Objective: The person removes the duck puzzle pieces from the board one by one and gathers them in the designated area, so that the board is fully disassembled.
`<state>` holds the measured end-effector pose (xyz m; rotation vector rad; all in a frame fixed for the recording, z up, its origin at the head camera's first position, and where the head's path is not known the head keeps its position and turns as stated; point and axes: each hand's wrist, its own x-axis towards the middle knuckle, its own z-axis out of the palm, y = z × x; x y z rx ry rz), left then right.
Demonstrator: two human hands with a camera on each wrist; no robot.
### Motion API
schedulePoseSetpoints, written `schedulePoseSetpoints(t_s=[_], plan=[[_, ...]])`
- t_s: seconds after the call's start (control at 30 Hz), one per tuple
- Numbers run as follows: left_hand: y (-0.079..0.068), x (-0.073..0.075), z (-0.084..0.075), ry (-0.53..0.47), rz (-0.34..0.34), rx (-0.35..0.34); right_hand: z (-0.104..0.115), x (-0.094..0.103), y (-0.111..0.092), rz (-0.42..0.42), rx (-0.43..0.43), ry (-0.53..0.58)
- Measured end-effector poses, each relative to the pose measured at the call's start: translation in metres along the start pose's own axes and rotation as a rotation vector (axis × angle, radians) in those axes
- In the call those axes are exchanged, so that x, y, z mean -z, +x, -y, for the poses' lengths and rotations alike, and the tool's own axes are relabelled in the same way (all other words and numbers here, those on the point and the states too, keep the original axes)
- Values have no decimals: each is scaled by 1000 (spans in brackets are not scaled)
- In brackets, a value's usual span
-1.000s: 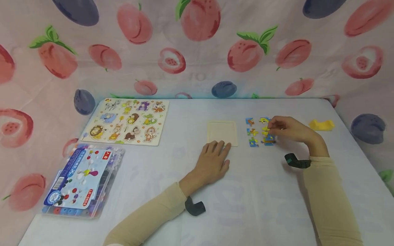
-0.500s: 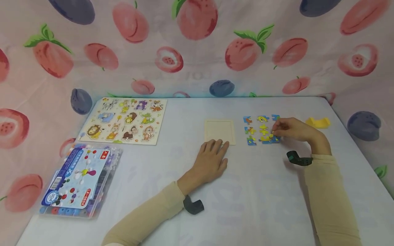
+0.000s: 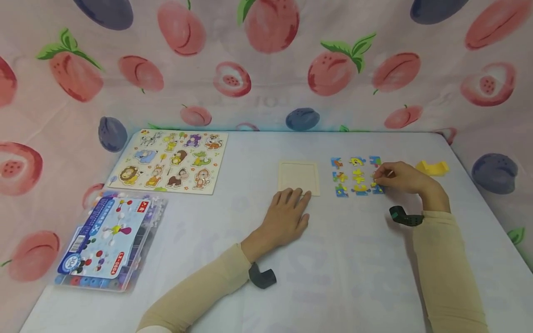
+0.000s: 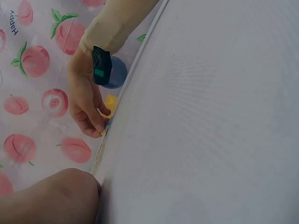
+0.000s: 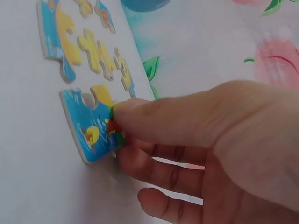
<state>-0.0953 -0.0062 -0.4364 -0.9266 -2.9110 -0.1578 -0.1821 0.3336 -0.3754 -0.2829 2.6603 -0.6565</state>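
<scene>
My right hand (image 3: pixel 397 178) pinches the edge of a blue corner puzzle piece (image 5: pixel 91 126), with the thumb on its printed face, in the right wrist view. Yellow and red duck-like figures show on that piece. Beside it, several other jigsaw pieces (image 3: pixel 357 175) lie in spaced rows and columns, face up. My left hand (image 3: pixel 285 217) rests palm down on the table, fingers spread. Its fingertips overlap the near edge of a pale square puzzle tray (image 3: pixel 297 175), which has a raised frame and holds no piece.
An animal peg puzzle board (image 3: pixel 168 164) lies at the back left. In front of it is a clear plastic case (image 3: pixel 104 245) with a blue molecule-model label. A yellow plastic piece (image 3: pixel 433 168) stands right of my right hand. A fruit-print cloth hangs behind the white table.
My right hand has moved rightward, uncovering the right-hand column of pieces. The pinched corner piece now sits apart from the piece on its left. My left hand stays in place.
</scene>
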Motion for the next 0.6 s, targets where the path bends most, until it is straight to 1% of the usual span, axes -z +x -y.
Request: schedulePoseSetpoints(t_s=[0.3, 0.53, 0.6], plan=[[0, 0, -1, -6, -16, 0, -1, 1, -2, 9, -32, -16], [1, 2, -1, -14, -1, 3, -2, 0, -2, -3, -27, 1], [1, 3, -1, -21, 11, -1, -2, -1, -3, -5, -39, 1]])
